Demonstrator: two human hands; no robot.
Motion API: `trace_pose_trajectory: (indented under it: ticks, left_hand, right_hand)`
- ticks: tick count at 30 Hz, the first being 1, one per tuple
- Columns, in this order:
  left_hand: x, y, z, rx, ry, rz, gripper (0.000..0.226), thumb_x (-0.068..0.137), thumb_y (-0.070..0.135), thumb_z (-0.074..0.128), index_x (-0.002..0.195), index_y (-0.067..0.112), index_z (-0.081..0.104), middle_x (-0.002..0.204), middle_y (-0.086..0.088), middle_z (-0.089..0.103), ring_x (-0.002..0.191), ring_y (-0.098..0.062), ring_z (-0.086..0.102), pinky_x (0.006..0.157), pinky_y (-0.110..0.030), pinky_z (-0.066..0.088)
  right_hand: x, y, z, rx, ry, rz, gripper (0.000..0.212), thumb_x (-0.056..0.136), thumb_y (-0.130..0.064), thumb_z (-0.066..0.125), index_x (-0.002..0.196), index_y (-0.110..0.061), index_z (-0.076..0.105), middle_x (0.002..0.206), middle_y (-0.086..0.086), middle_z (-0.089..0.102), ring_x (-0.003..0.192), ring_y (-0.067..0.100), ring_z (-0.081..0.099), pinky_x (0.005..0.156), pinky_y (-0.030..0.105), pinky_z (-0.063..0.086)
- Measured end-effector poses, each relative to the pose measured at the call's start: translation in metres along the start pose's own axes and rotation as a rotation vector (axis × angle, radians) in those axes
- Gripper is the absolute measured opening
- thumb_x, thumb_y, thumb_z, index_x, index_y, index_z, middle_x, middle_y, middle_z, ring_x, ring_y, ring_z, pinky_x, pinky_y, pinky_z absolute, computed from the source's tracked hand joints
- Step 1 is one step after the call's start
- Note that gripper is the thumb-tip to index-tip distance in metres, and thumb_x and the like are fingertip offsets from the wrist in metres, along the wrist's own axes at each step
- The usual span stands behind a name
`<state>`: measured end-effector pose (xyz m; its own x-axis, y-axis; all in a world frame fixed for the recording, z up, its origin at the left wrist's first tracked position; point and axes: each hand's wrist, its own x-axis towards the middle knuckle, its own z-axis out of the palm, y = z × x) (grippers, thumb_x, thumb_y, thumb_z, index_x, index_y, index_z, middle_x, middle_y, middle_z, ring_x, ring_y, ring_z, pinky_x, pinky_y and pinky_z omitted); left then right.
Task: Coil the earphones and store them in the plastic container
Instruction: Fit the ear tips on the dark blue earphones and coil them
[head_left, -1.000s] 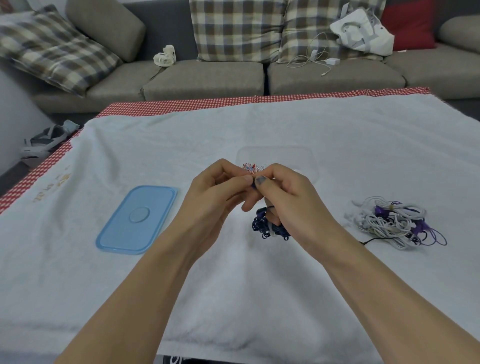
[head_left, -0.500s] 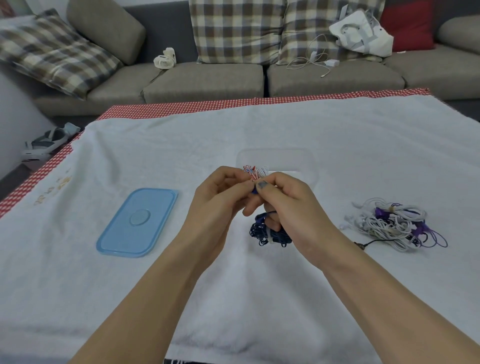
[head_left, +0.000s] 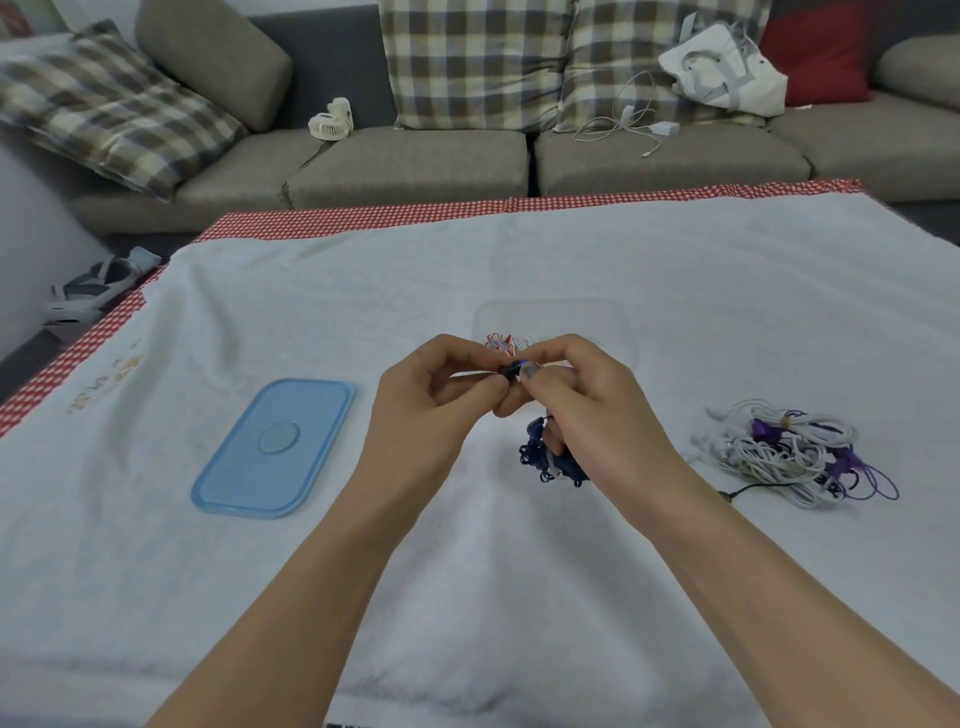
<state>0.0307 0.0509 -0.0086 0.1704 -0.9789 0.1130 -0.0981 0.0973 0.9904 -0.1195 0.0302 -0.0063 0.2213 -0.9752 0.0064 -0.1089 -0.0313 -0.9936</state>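
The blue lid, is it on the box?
No, the blue lid lies flat on the towel, well to the left of the clear box, which stands open.

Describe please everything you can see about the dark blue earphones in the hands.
The dark blue earphones are a thin cord, bunched in a loose, curly coil that hangs under the right hand, above the white towel. One end runs up between both hands; the left hand and the right pinch a small dark piece there. Earbuds cannot be told.
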Motion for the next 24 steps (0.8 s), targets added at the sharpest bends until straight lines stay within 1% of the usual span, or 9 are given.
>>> trace_pose_trajectory:
  ticks: [2,4,5,8,13,16,19,24]
  left_hand:
    - [0.0003,-0.0005,0.0001,-0.007,0.004,0.000,0.015,0.091,-0.004,0.067,0.093,0.011,0.071,0.094,0.005,0.079,0.080,-0.006,0.075,0.065,-0.010,0.048]
    - [0.0007,-0.0013,-0.0003,-0.003,0.010,0.003,0.015,0.091,-0.003,0.068,0.092,0.013,0.071,0.096,0.005,0.079,0.086,-0.009,0.076,0.066,-0.011,0.049]
    - [0.0011,-0.0017,-0.0001,-0.002,0.010,0.006,0.016,0.090,-0.002,0.068,0.092,0.013,0.070,0.097,0.004,0.079,0.089,-0.010,0.077,0.067,-0.012,0.049]
    - [0.0013,-0.0018,0.0000,0.000,0.004,0.011,0.015,0.090,-0.002,0.069,0.094,0.012,0.069,0.098,0.004,0.079,0.092,-0.009,0.076,0.068,-0.013,0.051]
    - [0.0006,-0.0020,-0.0011,-0.008,-0.005,0.020,0.018,0.090,-0.004,0.068,0.096,0.013,0.069,0.101,0.005,0.079,0.095,-0.009,0.076,0.069,-0.014,0.051]
    - [0.0006,-0.0019,-0.0005,-0.005,-0.007,0.019,0.019,0.090,-0.003,0.069,0.094,0.015,0.071,0.099,0.008,0.079,0.091,-0.007,0.076,0.069,-0.014,0.051]
    - [0.0008,-0.0025,0.0006,-0.004,-0.007,0.023,0.017,0.091,-0.002,0.070,0.095,0.015,0.072,0.096,0.009,0.079,0.086,-0.005,0.075,0.069,-0.012,0.051]
    - [0.0004,-0.0024,-0.0004,-0.005,-0.025,0.038,0.018,0.093,-0.001,0.067,0.096,0.015,0.074,0.097,0.006,0.080,0.093,-0.008,0.076,0.069,-0.012,0.051]
  right_hand:
    - [0.0000,0.0011,-0.0002,-0.033,0.009,-0.022,0.011,0.103,-0.021,0.050,0.104,-0.021,0.061,0.083,-0.004,0.076,0.045,0.005,0.049,0.060,0.030,0.051]
    - [-0.0002,0.0013,0.0004,-0.043,0.025,-0.034,0.012,0.102,-0.022,0.051,0.102,-0.026,0.062,0.088,-0.006,0.074,0.046,0.005,0.051,0.064,0.036,0.054]
    - [-0.0004,0.0009,0.0004,-0.038,0.037,-0.035,0.012,0.101,-0.022,0.052,0.102,-0.027,0.063,0.091,-0.007,0.072,0.045,0.005,0.051,0.062,0.036,0.054]
    - [-0.0007,-0.0002,-0.0005,0.001,0.087,-0.036,0.012,0.099,-0.022,0.056,0.101,-0.028,0.066,0.096,-0.011,0.065,0.044,0.007,0.053,0.054,0.029,0.050]
    - [0.0003,0.0008,-0.0018,0.011,0.109,-0.050,0.010,0.097,-0.022,0.061,0.097,-0.027,0.070,0.092,-0.008,0.068,0.048,0.010,0.055,0.048,0.022,0.044]
    - [0.0012,0.0023,-0.0012,0.003,0.103,-0.053,0.011,0.096,-0.022,0.062,0.096,-0.027,0.071,0.094,-0.004,0.070,0.050,0.013,0.055,0.051,0.029,0.047]
    - [0.0020,0.0034,-0.0012,-0.010,0.112,-0.070,0.011,0.095,-0.021,0.064,0.092,-0.028,0.072,0.092,-0.005,0.071,0.050,0.013,0.056,0.057,0.028,0.047]
    - [0.0031,0.0039,-0.0022,-0.008,0.137,-0.068,0.011,0.094,-0.020,0.064,0.087,-0.024,0.071,0.087,-0.008,0.072,0.050,0.009,0.056,0.057,0.026,0.046]
